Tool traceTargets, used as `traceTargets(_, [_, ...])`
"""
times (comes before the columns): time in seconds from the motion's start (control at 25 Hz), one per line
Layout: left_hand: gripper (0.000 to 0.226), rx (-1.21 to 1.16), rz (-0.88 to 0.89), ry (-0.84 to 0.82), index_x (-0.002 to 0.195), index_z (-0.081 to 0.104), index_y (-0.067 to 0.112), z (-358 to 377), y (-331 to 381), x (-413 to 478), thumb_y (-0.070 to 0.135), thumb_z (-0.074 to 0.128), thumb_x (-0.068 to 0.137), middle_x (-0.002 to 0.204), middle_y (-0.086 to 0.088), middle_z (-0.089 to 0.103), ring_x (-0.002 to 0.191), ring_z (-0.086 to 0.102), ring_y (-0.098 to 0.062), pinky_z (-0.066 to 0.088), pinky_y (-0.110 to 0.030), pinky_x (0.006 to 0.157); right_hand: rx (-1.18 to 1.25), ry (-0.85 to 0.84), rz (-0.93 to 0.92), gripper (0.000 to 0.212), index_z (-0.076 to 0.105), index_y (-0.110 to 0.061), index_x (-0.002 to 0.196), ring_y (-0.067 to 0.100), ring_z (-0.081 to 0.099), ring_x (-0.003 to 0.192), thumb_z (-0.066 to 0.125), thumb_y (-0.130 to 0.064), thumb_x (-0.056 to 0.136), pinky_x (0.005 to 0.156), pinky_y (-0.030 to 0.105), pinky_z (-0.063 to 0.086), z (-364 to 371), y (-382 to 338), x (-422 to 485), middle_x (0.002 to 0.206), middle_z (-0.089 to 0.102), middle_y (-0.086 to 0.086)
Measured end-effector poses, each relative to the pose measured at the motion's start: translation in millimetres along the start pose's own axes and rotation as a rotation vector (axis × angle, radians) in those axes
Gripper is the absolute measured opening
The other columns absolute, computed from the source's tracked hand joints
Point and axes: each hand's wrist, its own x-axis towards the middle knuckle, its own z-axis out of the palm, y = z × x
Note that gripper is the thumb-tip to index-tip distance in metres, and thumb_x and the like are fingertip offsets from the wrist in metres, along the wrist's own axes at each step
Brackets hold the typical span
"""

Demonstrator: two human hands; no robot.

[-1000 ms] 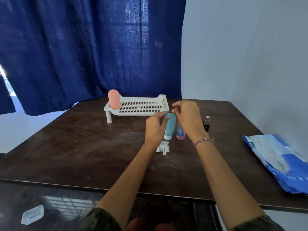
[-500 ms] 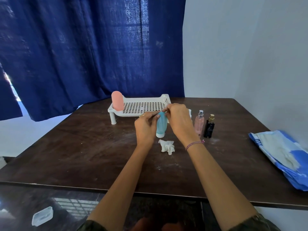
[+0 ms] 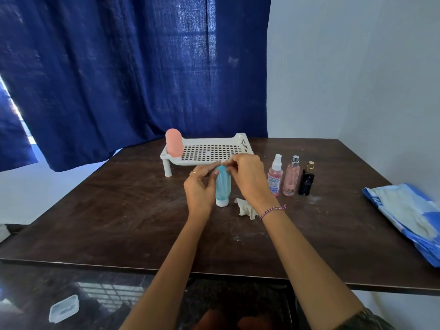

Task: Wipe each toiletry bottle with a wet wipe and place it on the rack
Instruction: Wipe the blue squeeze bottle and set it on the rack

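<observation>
A teal squeeze bottle (image 3: 222, 186) with a white cap pointing down hangs just above the dark table (image 3: 119, 210). My left hand (image 3: 199, 189) grips its left side. My right hand (image 3: 247, 179) pinches its upper end, where a bit of white shows between the fingertips. A crumpled white wet wipe (image 3: 246, 208) lies on the table under my right wrist. Behind the hands stands the white perforated rack (image 3: 209, 151), with a pink bottle (image 3: 174, 142) upright at its left end.
Three bottles stand in a row right of my hands: a pink spray bottle (image 3: 275, 177), a pale pink spray bottle (image 3: 291, 178) and a black bottle (image 3: 307, 179). A blue and white wipes pack (image 3: 404, 215) lies at the table's right edge. Blue curtain (image 3: 119, 67) hangs behind.
The view has shifted, so the three bottles on the right now show fully. Both hands stay on the teal bottle, and my right fingers have worked along its top end.
</observation>
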Motion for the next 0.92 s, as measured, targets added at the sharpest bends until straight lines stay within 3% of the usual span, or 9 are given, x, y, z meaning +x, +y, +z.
traceTargets(0.16, [0.027,0.009,0.141,-0.043,0.110,0.065,0.021,1.1,-8.8,-3.1,0.004,0.058,0.090,0.098,0.004,0.060,0.094,0.058,-0.004,0.050,-0.015,0.079,0.029,0.044,-0.030,0.019,0.068,-0.009,0.105,0.015,0.062,0.099,0.063,-0.015,0.087,0.083,0.014,0.042,3.5,5.8,-4.1,0.111,0.066,0.007])
traceTargets(0.28, [0.026,0.008,0.168,-0.034,0.110,0.065,0.021,1.0,-14.0,-3.1,0.005,0.059,0.090,0.101,0.005,0.061,0.097,0.058,-0.002,0.049,-0.013,0.079,0.101,0.072,-0.068,0.023,0.065,-0.008,0.109,0.013,0.061,0.095,0.064,-0.010,0.086,0.086,0.021,0.049,6.6,13.7,-11.1,0.108,0.066,0.007])
traceTargets(0.4, [0.024,-0.006,0.179,-0.033,0.109,0.067,0.019,0.7,-16.3,-3.0,0.006,0.060,0.090,0.104,0.002,0.063,0.099,0.059,-0.004,0.048,-0.013,0.080,0.123,0.080,-0.047,0.026,0.064,-0.010,0.113,0.003,0.057,0.087,0.063,-0.010,0.087,0.080,0.012,0.047,5.3,30.7,-23.3,0.107,0.063,0.003])
traceTargets(0.52, [0.021,-0.021,0.180,-0.029,0.108,0.068,0.019,-0.6,-18.4,-2.7,0.011,0.059,0.091,0.103,0.001,0.066,0.100,0.058,-0.010,0.046,-0.013,0.082,0.101,0.047,-0.020,0.017,0.069,-0.008,0.102,-0.001,0.053,0.076,0.064,-0.013,0.087,0.074,0.009,0.048,8.8,51.8,-40.5,0.097,0.062,0.000])
traceTargets(0.64, [0.022,-0.005,0.183,-0.040,0.110,0.067,0.022,-2.5,-19.7,-3.1,0.016,0.058,0.091,0.101,0.001,0.066,0.099,0.055,-0.013,0.046,-0.014,0.082,0.121,-0.009,0.062,0.022,0.072,-0.009,0.097,0.003,0.052,0.072,0.066,-0.027,0.085,0.071,0.017,0.046,14.2,65.2,-50.8,0.087,0.058,-0.001])
traceTargets(0.8, [0.023,-0.033,0.157,-0.062,0.112,0.067,0.021,-3.7,-21.5,-1.7,0.016,0.057,0.092,0.101,0.000,0.066,0.101,0.056,-0.014,0.047,-0.015,0.082,0.096,-0.073,0.124,0.040,0.070,-0.012,0.089,0.003,0.052,0.069,0.068,-0.050,0.076,0.061,0.010,0.036,11.7,69.5,-52.1,0.081,0.060,-0.002])
traceTargets(0.92, [0.024,-0.047,0.149,-0.075,0.113,0.066,0.021,-4.1,-21.5,-1.2,0.013,0.057,0.092,0.104,-0.002,0.065,0.103,0.056,-0.013,0.047,-0.015,0.083,0.073,-0.188,0.090,0.045,0.070,-0.014,0.091,0.004,0.054,0.077,0.078,-0.049,0.066,0.061,0.006,0.036,10.0,71.2,-55.4,0.087,0.060,-0.005])
